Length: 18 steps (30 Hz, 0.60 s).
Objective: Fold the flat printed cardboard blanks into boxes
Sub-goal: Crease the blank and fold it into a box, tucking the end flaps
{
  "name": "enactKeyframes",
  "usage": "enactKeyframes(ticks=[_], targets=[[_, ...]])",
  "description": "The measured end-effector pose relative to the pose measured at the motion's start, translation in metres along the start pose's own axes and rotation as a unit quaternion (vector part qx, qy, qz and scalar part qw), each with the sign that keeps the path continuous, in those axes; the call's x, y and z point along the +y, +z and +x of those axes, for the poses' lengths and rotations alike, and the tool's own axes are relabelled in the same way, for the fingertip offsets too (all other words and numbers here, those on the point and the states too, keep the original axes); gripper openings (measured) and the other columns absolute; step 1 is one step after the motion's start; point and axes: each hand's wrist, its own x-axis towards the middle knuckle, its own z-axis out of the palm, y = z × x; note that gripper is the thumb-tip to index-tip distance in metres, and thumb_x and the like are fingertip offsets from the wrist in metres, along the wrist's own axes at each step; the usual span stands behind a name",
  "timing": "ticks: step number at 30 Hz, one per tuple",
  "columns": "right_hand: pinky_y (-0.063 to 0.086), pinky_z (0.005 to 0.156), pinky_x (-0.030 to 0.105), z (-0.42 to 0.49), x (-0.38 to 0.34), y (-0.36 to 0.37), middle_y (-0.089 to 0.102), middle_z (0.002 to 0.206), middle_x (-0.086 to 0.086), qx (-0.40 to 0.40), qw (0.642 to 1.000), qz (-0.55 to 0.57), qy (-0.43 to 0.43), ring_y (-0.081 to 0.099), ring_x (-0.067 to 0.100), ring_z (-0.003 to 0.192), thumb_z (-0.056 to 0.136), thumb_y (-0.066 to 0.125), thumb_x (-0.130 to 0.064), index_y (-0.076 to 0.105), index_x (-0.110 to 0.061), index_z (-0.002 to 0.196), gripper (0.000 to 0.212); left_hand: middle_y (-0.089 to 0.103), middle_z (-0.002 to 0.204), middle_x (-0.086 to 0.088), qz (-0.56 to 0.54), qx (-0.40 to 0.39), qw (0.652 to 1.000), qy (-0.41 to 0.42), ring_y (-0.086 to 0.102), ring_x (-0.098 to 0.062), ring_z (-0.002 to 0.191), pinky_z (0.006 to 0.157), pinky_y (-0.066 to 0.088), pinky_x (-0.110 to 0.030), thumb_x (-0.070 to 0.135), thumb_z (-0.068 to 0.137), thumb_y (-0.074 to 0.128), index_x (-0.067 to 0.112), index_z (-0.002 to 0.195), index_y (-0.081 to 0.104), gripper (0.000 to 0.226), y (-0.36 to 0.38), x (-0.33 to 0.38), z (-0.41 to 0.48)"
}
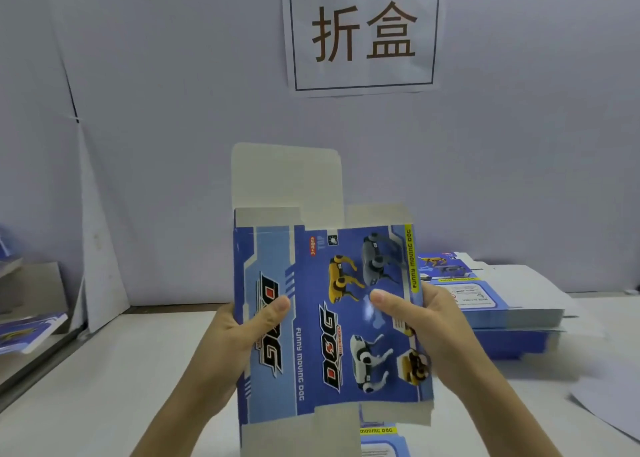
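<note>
I hold a flat blue cardboard blank (322, 321) printed with robot dogs and "DOG" lettering upright above the white table (104, 380). Its plain top flaps stand up and its bottom flaps hang down. My left hand (242, 332) grips the blank's left edge, thumb pressed on the printed front. My right hand (426, 321) grips the right edge, thumb on the front and fingers hidden behind. A stack of flat blanks (502, 304) lies on the table to the right.
A grey wall with a paper sign (363, 31) rises behind the table. More printed blanks (27, 328) lie at the far left beside a leaning white board (100, 249). Another blank (381, 439) lies under the held one at the bottom edge.
</note>
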Motion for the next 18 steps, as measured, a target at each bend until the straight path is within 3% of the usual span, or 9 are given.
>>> enactKeyframes(ticks=[4, 6, 8, 11, 15, 18], targets=[[0.055, 0.075, 0.038, 0.001, 0.001, -0.003, 0.072, 0.079, 0.015, -0.002, 1.0, -0.016, -0.022, 0.069, 0.028, 0.079, 0.066, 0.07, -0.039, 0.066, 0.0, 0.086, 0.044, 0.075, 0.078, -0.006, 0.012, 0.008, 1.0, 0.006, 0.073, -0.026, 0.068, 0.048, 0.057, -0.033, 0.038, 0.062, 0.065, 0.018, 0.1, 0.058, 0.043, 0.0, -0.002, 0.001], [0.054, 0.069, 0.029, 0.001, 0.0, -0.002, 0.071, 0.075, 0.012, -0.003, 0.999, -0.028, -0.032, 0.068, 0.025, 0.076, 0.072, 0.071, -0.034, 0.066, 0.0, 0.087, 0.037, 0.075, 0.078, -0.006, 0.012, 0.009, 1.0, 0.005, 0.073, -0.026, 0.068, 0.048, 0.057, -0.034, 0.038, 0.063, 0.064, 0.018, 0.099, 0.059, 0.041, 0.002, -0.003, 0.001], [0.053, 0.069, 0.029, 0.001, 0.003, -0.003, 0.071, 0.078, 0.013, 0.001, 0.999, -0.035, -0.04, 0.067, 0.027, 0.079, 0.079, 0.07, -0.026, 0.066, 0.0, 0.087, 0.028, 0.075, 0.079, -0.004, 0.02, 0.012, 1.0, 0.005, 0.073, -0.027, 0.069, 0.05, 0.059, -0.035, 0.04, 0.064, 0.064, 0.018, 0.1, 0.058, 0.042, 0.004, -0.005, 0.0], [0.053, 0.067, 0.029, 0.003, 0.006, -0.006, 0.068, 0.075, 0.015, 0.003, 0.999, -0.027, -0.043, 0.067, 0.026, 0.075, 0.071, 0.07, -0.036, 0.064, 0.001, 0.087, 0.041, 0.075, 0.078, -0.004, 0.025, 0.013, 0.999, 0.014, 0.073, -0.026, 0.068, 0.048, 0.057, -0.032, 0.042, 0.063, 0.065, 0.02, 0.098, 0.059, 0.042, 0.006, -0.006, 0.0], [0.05, 0.056, 0.012, 0.003, 0.005, -0.004, 0.071, 0.07, 0.0, 0.013, 0.997, -0.022, -0.071, 0.067, 0.009, 0.067, 0.076, 0.072, -0.026, 0.067, -0.014, 0.081, 0.014, 0.075, 0.076, -0.003, 0.028, 0.01, 0.999, 0.022, 0.073, -0.025, 0.065, 0.046, 0.055, -0.029, 0.041, 0.063, 0.065, 0.02, 0.096, 0.059, 0.04, 0.008, -0.007, -0.002], [0.049, 0.057, 0.011, 0.004, 0.006, -0.002, 0.073, 0.072, 0.0, 0.035, 0.995, 0.002, -0.091, 0.068, 0.011, 0.069, 0.068, 0.07, -0.034, 0.068, -0.018, 0.079, 0.02, 0.075, 0.077, 0.005, 0.043, 0.037, 0.997, 0.061, 0.073, -0.017, 0.067, 0.046, 0.054, -0.022, 0.042, 0.066, 0.065, 0.024, 0.096, 0.058, 0.037, 0.015, -0.007, -0.003]])
